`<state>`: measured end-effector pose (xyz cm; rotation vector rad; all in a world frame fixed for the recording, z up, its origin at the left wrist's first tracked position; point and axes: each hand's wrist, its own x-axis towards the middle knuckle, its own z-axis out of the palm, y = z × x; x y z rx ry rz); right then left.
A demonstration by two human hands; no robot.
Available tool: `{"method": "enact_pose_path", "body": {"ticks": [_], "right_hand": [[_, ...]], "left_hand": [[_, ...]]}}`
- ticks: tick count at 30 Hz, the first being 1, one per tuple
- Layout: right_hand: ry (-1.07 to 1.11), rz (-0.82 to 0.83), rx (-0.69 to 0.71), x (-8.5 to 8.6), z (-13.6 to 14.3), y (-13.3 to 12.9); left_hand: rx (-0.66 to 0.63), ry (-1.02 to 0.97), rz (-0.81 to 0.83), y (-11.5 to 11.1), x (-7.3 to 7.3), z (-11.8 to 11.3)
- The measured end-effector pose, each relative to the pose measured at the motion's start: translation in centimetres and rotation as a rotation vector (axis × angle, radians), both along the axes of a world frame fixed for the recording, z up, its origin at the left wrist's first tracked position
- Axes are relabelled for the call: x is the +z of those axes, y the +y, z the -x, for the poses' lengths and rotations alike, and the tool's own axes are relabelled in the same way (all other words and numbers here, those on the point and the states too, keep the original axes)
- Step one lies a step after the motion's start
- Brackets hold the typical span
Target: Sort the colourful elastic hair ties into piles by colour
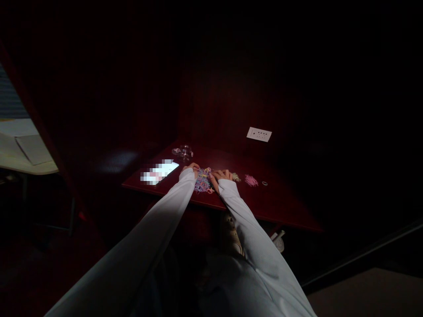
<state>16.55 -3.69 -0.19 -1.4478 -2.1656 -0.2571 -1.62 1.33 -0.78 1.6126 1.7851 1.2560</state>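
A loose pile of small rubber bands [202, 186] in blue, purple, pink and yellow lies on the dark red desk between my hands. My left hand [190, 169] rests at the pile's left edge, its fingers stretched over the bands. At the right edge, my right hand [222, 175] is bent, with thumb and fingertips close together over the bands. Whatever those fingertips hold is too small to make out. Just beyond the right hand sits a little heap of pale yellow bands [236, 177], partly hidden by it. A heap of pink bands [251, 180] and a single greenish band [265, 183] lie farther right.
A lit phone [170, 168] lies left of the pile on the desk [280, 204]. Behind it stands a clear jar [185, 152], with a small clear object beside it. A socket plate [259, 134] is on the back panel. Dark panels enclose the desk.
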Motion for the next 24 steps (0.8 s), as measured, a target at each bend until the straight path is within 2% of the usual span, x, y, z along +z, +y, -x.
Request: {"method": "enact_pose_path", "body": {"ticks": [5, 11, 17, 24], "right_hand": [[-0.014, -0.018, -0.016, 0.0, 0.1, 0.0], [-0.025, -0.019, -0.018, 0.4, 0.3, -0.5], [-0.029, -0.008, -0.046, 0.5, 0.4, -0.5], [-0.026, -0.022, -0.029, 0.5, 0.3, -0.7]], "left_hand": [[-0.033, 0.017, 0.054, -0.1, 0.1, -0.1], [0.02, 0.045, -0.086, -0.4, 0.3, -0.1], [-0.016, 0.2, -0.058, -1.2, 0.6, -0.4], [-0.061, 0.214, -0.028, -1.1, 0.8, 0.0]]}}
